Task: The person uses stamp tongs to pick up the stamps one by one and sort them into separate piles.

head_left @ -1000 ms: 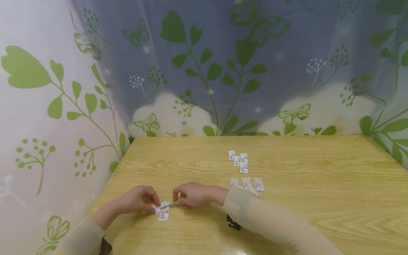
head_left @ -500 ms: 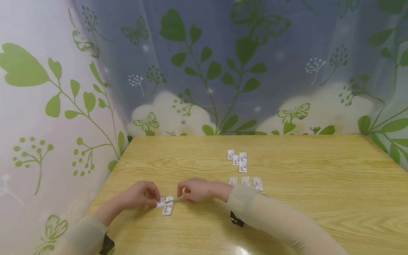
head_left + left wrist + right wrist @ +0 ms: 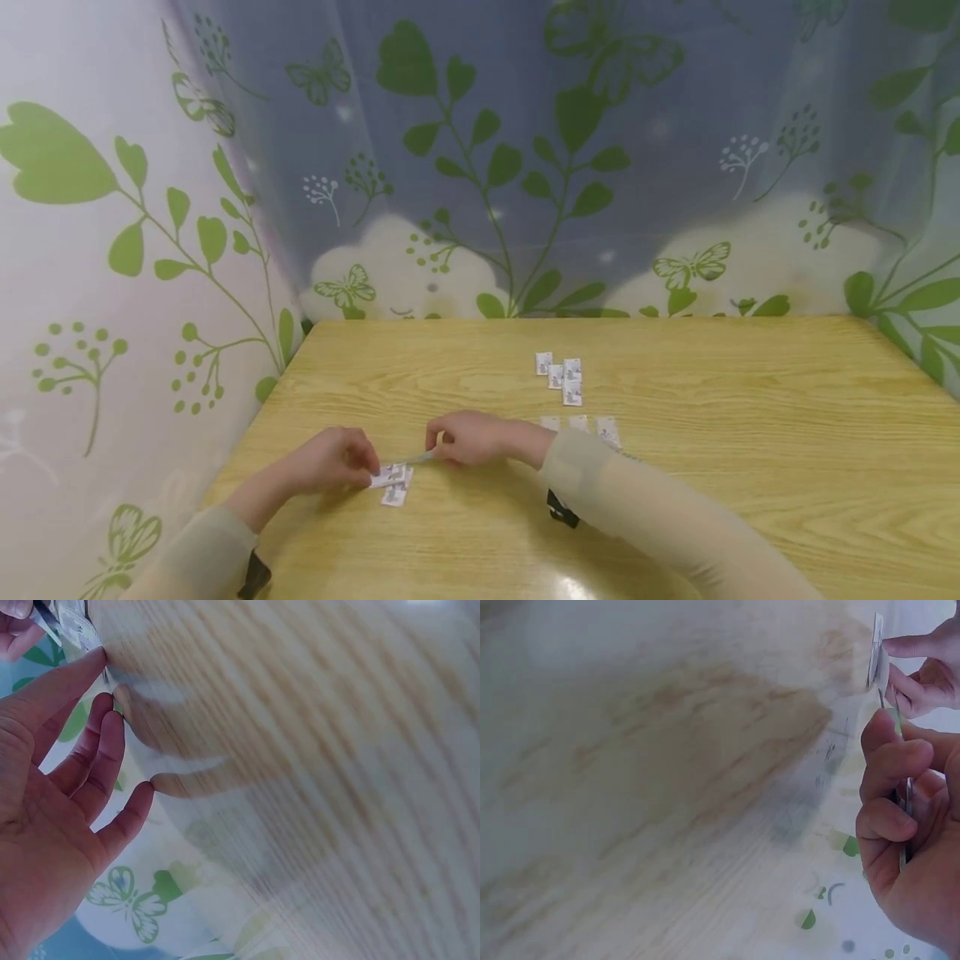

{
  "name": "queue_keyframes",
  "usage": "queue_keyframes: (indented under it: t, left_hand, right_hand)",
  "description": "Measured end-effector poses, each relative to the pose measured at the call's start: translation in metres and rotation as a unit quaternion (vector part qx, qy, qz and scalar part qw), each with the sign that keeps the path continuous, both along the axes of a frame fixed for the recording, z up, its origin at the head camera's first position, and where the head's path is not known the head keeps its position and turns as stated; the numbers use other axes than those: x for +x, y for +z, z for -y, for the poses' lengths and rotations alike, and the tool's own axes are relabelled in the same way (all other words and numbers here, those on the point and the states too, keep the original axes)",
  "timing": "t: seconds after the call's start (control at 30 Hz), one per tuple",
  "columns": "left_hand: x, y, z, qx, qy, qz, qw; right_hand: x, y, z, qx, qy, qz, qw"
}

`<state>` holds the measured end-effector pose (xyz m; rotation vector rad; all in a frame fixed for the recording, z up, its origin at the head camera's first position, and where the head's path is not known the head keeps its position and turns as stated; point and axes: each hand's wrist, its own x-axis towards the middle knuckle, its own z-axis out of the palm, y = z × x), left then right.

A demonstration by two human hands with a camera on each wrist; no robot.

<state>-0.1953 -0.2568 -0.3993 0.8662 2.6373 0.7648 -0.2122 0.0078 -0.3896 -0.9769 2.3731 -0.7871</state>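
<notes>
In the head view, small white printed packets point(image 3: 393, 497) lie overlapped on the table at the left. My left hand point(image 3: 330, 461) pinches the left edge of the upper packet point(image 3: 384, 479) between thumb and fingertips. My right hand point(image 3: 472, 438) grips a pair of slim tweezers point(image 3: 416, 458), whose tips reach to the packet's upper right edge. Between the curled fingers in the right wrist view, the tweezers point(image 3: 903, 847) show two thin tips near the packet point(image 3: 875, 656). The left wrist view has the left hand point(image 3: 60, 795) with its fingertips at the packet point(image 3: 79, 630).
Several similar packets point(image 3: 572, 393) lie grouped at the back of the wooden table point(image 3: 712, 467). A row of 3 more packets point(image 3: 607, 431) lies nearer, partly behind the right sleeve point(image 3: 600, 475). A patterned curtain point(image 3: 480, 167) hangs along the back and left.
The two hands and the overlapped packets have shifted slightly up and to the right. The tweezers have drawn back from over the packet's middle to its upper right edge.
</notes>
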Motion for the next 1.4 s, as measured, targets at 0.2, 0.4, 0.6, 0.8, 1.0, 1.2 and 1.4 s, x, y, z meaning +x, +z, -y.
queue_keyframes:
  t: [0.2, 0.4, 0.6, 0.8, 1.0, 1.2, 1.4]
  left_hand:
    - [0.001, 0.000, -0.002, 0.001, 0.002, -0.001, 1.0000]
    - [0.000, 0.000, 0.000, 0.004, 0.002, -0.005, 1.0000]
    - [0.000, 0.003, 0.000, 0.020, -0.002, -0.006, 0.9998]
    - [-0.006, 0.009, -0.008, 0.067, -0.015, -0.057, 0.9960]
    - [-0.015, 0.011, -0.034, 0.089, -0.037, -0.073, 0.9927]
    - [-0.023, 0.006, -0.070, 0.088, -0.066, -0.063, 0.9920]
    - [-0.029, 0.003, -0.100, 0.060, -0.074, -0.046, 0.9944]
  right_hand:
    - [-0.002, -0.004, 0.000, -0.011, 0.009, 0.007, 0.9999]
    - [0.000, -0.004, 0.000, -0.011, 0.021, -0.002, 0.9997]
    - [0.001, -0.004, -0.002, -0.021, 0.022, -0.003, 0.9995]
    - [-0.001, 0.004, -0.022, -0.051, 0.003, 0.012, 0.9986]
    - [-0.005, 0.012, -0.058, -0.073, -0.041, 0.018, 0.9963]
    - [-0.004, 0.009, -0.097, -0.072, -0.069, 0.025, 0.9947]
    - [-0.001, 0.004, -0.121, -0.069, -0.069, 0.021, 0.9950]
